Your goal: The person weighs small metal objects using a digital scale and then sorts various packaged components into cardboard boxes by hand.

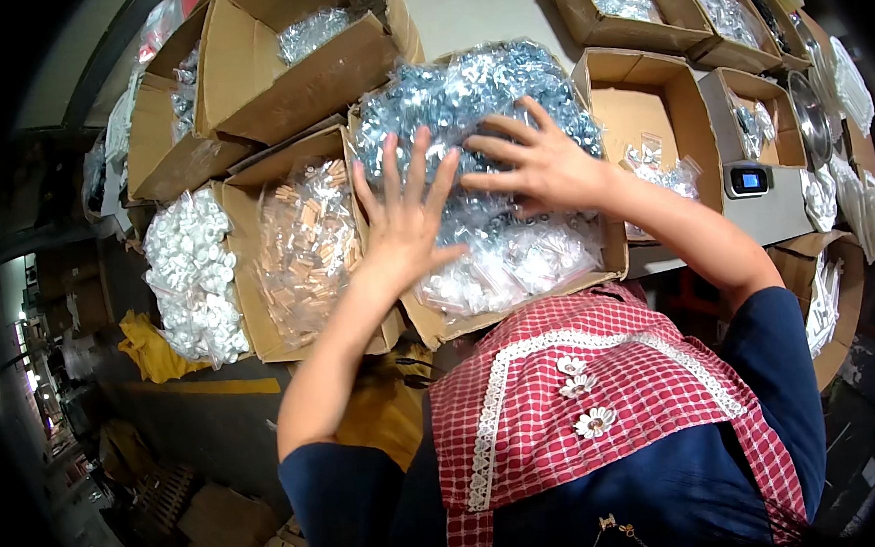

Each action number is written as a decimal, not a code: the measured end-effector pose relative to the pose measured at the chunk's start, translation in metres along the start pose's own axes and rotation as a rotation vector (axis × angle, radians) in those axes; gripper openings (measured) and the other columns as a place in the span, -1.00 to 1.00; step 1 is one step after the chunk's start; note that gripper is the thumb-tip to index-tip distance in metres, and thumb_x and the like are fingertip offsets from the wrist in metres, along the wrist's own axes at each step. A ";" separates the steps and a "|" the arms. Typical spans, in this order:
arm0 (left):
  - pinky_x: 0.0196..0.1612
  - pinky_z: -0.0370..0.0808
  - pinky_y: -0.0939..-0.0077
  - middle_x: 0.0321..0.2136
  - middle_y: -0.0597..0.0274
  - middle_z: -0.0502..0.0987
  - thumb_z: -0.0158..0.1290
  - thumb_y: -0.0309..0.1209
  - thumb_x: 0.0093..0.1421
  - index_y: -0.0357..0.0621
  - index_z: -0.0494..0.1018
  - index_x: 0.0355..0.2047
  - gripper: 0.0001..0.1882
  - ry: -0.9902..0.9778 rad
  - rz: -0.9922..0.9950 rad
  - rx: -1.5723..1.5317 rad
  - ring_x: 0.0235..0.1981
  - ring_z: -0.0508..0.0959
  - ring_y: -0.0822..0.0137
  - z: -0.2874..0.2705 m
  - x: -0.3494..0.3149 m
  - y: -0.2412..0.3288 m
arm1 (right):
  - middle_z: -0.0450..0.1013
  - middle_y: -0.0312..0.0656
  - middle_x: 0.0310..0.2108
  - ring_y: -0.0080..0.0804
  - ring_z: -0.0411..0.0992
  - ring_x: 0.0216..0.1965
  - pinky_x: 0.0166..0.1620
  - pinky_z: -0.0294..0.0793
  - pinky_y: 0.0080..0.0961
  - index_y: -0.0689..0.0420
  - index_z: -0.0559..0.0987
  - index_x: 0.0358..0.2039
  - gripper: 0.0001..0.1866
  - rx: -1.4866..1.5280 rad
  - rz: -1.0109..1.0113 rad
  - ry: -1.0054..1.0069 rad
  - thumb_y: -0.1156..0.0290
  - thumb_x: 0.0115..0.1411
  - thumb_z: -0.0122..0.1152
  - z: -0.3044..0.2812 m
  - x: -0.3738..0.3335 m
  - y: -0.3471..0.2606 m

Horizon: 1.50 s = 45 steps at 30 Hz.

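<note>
The carton [520,314] sits on the bench, heaped with clear bags [467,96] of small metal parts, between a carton of tan pieces [306,246] and a near-empty one [648,110]. The heap looks heavy as a mass, each bag probably dense for its size, with slick, soft film that shifts under pressure and could tear on sharp parts. The left hand [401,221] and right hand [541,167] lie flat on the bags, fingers spread, grasping nothing. A bag is best pinched at its gathered top or scooped from beneath.
</note>
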<state>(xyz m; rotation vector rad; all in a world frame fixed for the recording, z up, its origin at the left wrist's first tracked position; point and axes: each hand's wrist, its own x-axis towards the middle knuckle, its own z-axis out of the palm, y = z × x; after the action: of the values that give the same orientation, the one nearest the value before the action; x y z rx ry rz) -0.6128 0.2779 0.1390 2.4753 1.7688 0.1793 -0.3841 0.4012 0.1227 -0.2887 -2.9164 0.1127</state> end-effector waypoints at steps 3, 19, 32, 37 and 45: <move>0.23 -0.04 -0.34 0.42 0.04 -0.21 0.42 -0.10 -0.31 0.25 0.04 0.36 0.19 0.077 0.017 0.112 0.39 -0.16 -0.18 -0.002 0.020 -0.018 | 0.33 -0.26 0.11 -0.21 0.22 0.20 0.09 0.22 0.16 -0.39 0.38 0.18 -0.09 0.005 -0.006 0.066 0.12 -0.29 0.53 0.003 0.014 0.016; 0.30 -0.21 -0.28 0.33 -0.04 0.01 0.28 -0.12 -0.05 0.02 0.06 0.36 -0.01 0.219 0.013 -0.014 0.37 -0.08 -0.11 -0.034 0.022 0.008 | 0.16 -0.06 0.29 -0.07 0.16 0.27 0.31 -0.20 0.32 -0.14 0.31 0.27 -0.33 0.072 0.089 0.234 0.06 0.15 0.22 -0.037 -0.001 0.016; 0.37 -0.21 -0.07 0.38 0.05 0.00 -0.02 -0.04 0.27 -0.16 -0.10 0.39 -0.17 0.310 -0.014 -0.049 0.41 -0.09 -0.07 -0.021 0.078 -0.025 | 0.06 0.05 0.34 -0.07 -0.04 0.39 0.35 -0.28 0.21 0.01 0.20 0.33 -0.25 0.102 0.376 0.141 -0.22 0.29 -0.14 -0.026 0.034 0.047; 0.37 -0.20 -0.05 0.39 0.06 0.00 -0.05 -0.05 0.29 -0.12 -0.08 0.39 -0.21 0.324 -0.034 0.031 0.42 -0.08 -0.01 -0.017 0.068 -0.029 | 0.03 0.07 0.34 -0.03 -0.01 0.38 0.33 -0.23 0.24 0.05 0.19 0.32 -0.23 0.146 0.347 0.235 -0.19 0.27 -0.04 -0.013 0.032 0.053; 0.33 0.09 0.12 0.29 -0.09 0.16 -0.04 -0.42 0.28 -0.27 0.11 0.29 -0.42 0.540 -0.457 -0.583 0.32 0.14 -0.04 -0.014 -0.029 0.013 | 0.25 0.09 0.20 0.05 0.27 0.17 0.20 0.25 -0.22 0.19 0.44 0.07 -0.59 0.410 0.744 0.557 0.22 0.30 0.09 -0.020 -0.101 0.011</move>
<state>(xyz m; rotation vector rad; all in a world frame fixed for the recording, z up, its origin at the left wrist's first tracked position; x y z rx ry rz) -0.6124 0.2466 0.1530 1.6568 2.0155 1.2104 -0.2807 0.3930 0.1216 -1.1014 -2.0464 0.6150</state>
